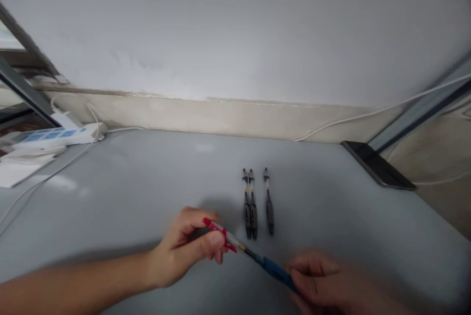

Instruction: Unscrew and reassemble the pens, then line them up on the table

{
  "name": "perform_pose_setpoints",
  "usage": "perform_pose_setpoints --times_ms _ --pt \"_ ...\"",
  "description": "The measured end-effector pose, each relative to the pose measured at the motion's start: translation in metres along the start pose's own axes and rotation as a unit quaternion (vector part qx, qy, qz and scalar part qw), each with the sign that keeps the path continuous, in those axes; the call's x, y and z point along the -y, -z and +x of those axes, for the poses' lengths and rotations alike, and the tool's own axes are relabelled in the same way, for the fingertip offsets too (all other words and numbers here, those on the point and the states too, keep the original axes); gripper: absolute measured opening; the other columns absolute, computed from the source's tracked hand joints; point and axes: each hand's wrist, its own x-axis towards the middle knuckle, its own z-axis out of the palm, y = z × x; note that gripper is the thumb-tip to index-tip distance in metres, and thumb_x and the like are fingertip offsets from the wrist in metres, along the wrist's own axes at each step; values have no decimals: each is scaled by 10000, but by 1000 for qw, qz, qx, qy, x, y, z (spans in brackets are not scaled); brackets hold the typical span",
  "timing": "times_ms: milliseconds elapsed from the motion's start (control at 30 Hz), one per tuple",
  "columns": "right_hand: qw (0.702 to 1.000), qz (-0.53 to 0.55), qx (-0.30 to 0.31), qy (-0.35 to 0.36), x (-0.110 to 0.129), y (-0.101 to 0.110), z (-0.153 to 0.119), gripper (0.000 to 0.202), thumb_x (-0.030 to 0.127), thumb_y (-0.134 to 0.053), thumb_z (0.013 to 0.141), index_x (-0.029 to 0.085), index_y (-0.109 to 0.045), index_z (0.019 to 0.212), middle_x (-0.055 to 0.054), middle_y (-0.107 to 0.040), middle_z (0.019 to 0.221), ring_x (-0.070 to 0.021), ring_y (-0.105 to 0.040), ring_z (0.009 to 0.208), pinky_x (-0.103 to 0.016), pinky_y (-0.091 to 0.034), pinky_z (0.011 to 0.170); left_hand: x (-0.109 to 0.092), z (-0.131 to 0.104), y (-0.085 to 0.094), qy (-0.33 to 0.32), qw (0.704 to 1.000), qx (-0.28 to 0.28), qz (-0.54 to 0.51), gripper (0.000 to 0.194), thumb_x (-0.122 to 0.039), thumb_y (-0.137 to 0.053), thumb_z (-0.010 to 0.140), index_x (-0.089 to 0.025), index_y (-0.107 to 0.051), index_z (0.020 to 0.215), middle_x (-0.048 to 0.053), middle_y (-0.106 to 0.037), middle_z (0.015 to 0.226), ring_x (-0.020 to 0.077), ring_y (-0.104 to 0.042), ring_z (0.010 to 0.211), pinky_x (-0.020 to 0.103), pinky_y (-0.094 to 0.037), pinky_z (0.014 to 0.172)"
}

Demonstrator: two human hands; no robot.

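A pen (250, 253) with a red clip end, a clear barrel and a blue grip slants down to the right between my hands. My left hand (195, 241) pinches its red end between thumb and fingers. My right hand (320, 278), somewhat blurred, grips the blue end, whose tip is hidden by the fingers. Beyond the hands, two black pens (249, 207) lie side by side on the grey table (165, 172), and a third black pen (269, 204) lies a little to their right.
At the back left are a white power strip (62, 134), a trailing cable and white papers (22, 165). A dark tablet-like device (379, 164) lies at the back right. A wall (221, 35) rises behind the table, with a white cable (360, 117) along it.
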Motion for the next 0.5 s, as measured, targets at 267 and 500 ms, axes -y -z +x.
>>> perform_pose_setpoints --times_ms 267,500 --pt "967 -221 -41 119 10 -17 0 669 851 -531 830 193 -648 823 8 -589 624 -136 -508 536 -240 -383 502 1 10 -16 4 986 -6 -168 172 -360 -693 971 -248 -736 1096 49 -772 1013 142 -712 922 245 -551 863" --pt "957 -240 -71 146 3 -19 4 696 798 -529 863 211 -659 1213 -8 -659 727 -158 -539 588 -274 -433 567 10 23 -13 33 967 -30 -252 287 -321 -758 934 -206 -679 1185 30 -798 920 146 -779 843 252 -594 818"
